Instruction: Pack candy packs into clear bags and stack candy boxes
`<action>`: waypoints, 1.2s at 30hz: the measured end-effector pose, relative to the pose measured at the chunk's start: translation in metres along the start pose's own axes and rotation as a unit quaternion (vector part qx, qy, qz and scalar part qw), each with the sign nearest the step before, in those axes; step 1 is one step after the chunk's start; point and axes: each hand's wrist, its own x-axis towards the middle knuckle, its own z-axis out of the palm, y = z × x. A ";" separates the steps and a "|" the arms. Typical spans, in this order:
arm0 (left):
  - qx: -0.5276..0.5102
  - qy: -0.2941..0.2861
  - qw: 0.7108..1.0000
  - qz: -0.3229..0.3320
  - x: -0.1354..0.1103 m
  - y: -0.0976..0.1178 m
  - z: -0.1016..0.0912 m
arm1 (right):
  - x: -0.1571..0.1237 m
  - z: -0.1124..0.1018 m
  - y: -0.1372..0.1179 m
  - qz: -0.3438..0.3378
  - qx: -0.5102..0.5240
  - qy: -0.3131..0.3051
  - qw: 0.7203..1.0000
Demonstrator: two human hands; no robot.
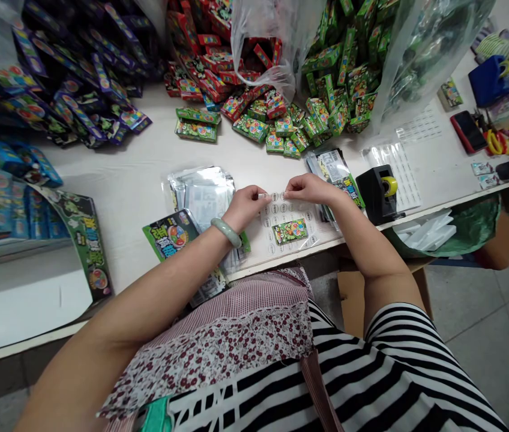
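A clear sheet of round stickers (269,234) lies on the table in front of me. My left hand (246,209), with a jade-like bangle on its wrist, pinches the sheet's far edge at the left. At the right of that same edge, the thumb and finger of my right hand (312,188) are pressed together on it; whether a loose sticker is between them is too small to tell. On the near half of the sheet rests a small green printed box (290,231). Printed card packs (174,233) and clear plastic sleeves (204,189) lie beside my left forearm.
Purple (87,78), red (218,60) and green boxes (322,114) are heaped at the back, near plastic bags. A black tape dispenser (376,195) and more card packs (338,171) stand right. An open carton (87,246) with blue packs is at left.
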 end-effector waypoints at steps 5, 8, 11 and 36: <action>0.025 -0.008 1.000 -0.009 0.001 0.001 0.000 | -0.004 -0.006 0.002 0.008 0.034 -0.010 0.999; 0.077 -0.010 0.997 0.001 0.001 0.003 -0.002 | -0.014 -0.017 0.008 -0.002 0.051 -0.002 0.999; 0.170 -0.012 0.985 0.023 0.001 0.009 -0.003 | -0.023 -0.024 0.013 0.016 0.061 0.014 0.998; 0.548 -0.176 0.737 0.353 -0.024 0.009 0.011 | -0.038 0.006 0.005 0.050 -0.174 0.202 0.963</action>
